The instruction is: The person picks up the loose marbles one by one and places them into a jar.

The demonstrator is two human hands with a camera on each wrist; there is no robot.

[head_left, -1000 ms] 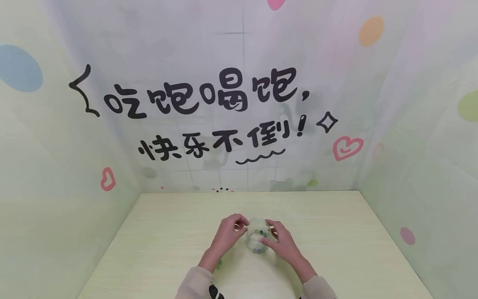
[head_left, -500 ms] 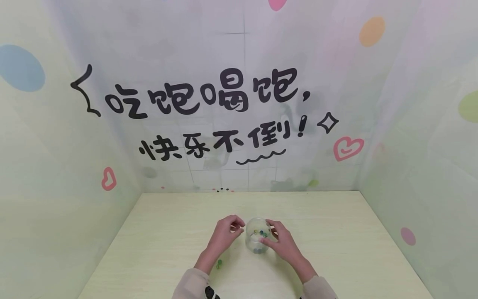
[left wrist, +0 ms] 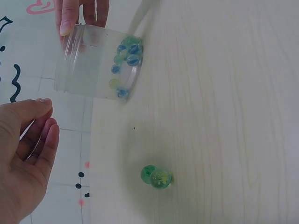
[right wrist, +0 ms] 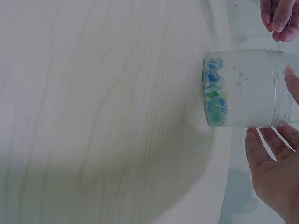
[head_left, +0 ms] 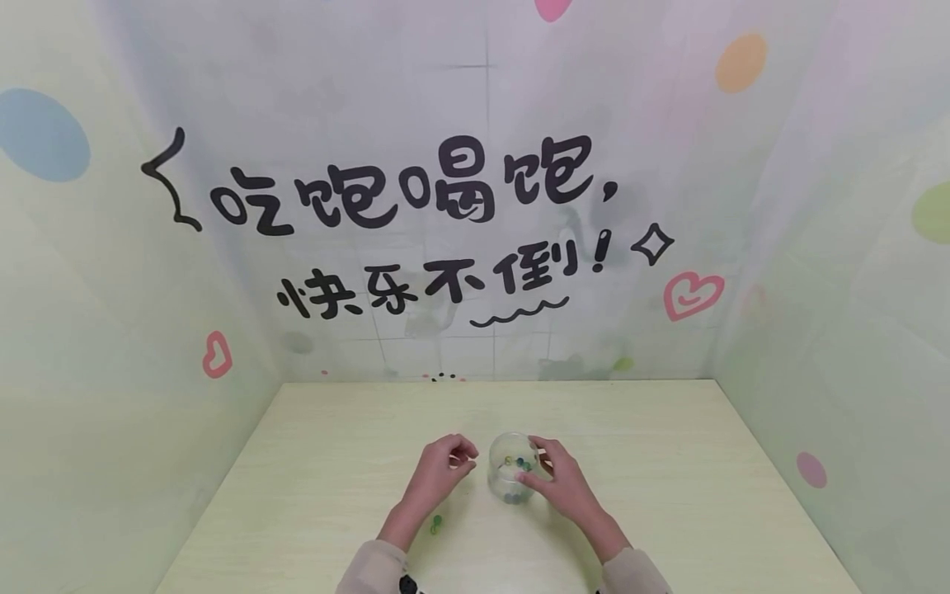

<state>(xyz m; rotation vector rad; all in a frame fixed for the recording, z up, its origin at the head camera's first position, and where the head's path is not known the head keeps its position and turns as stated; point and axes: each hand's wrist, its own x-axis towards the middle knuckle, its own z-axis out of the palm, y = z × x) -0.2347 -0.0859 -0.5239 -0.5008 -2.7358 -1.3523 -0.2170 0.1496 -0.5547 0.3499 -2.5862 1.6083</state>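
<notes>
A clear plastic jar (head_left: 512, 445) stands upright on the table, with several blue, green and yellow marbles (right wrist: 214, 95) on its bottom. My right hand (head_left: 560, 483) holds the jar near its open top, thumb on the near side and fingers round the far right side. To the left of the jar is my left hand (head_left: 439, 470), apart from it, fingers loosely bent and nothing visible between them. Two green marbles (left wrist: 159, 177) lie side by side on the table, near the left forearm.
The pale wood-grain table (head_left: 668, 462) is enclosed by light printed walls on the left, right and back. Black lettering (head_left: 460, 181) covers the back wall (head_left: 371, 74).
My left hand has drawn back from the jar's rim toward the left and slightly nearer. The two loose marbles now show more fully beside the forearm. Right hand and jar have stayed still.
</notes>
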